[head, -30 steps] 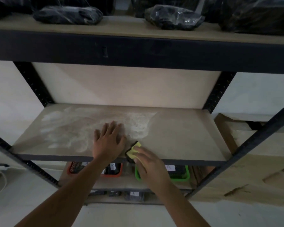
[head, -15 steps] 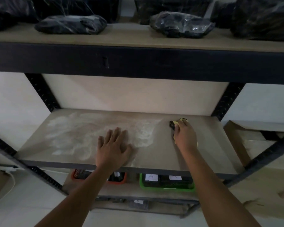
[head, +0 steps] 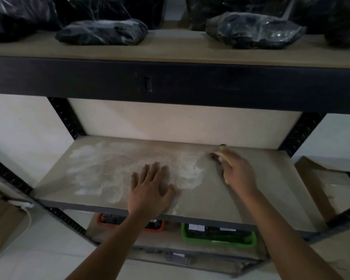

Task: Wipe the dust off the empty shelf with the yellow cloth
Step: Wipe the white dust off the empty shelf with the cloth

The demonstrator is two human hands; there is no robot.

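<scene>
Dust [head: 129,170] lies left of the right hand [head: 237,172], which presses the yellow cloth [head: 222,156] down near the shelf's [head: 271,188] back edge, while the left hand [head: 150,190] rests flat, fingers spread, on the powder.

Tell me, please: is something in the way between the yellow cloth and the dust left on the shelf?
Yes. The left hand rests flat on the shelf amid the white dust, left of the yellow cloth held under the right hand. Nothing else lies there.
</scene>
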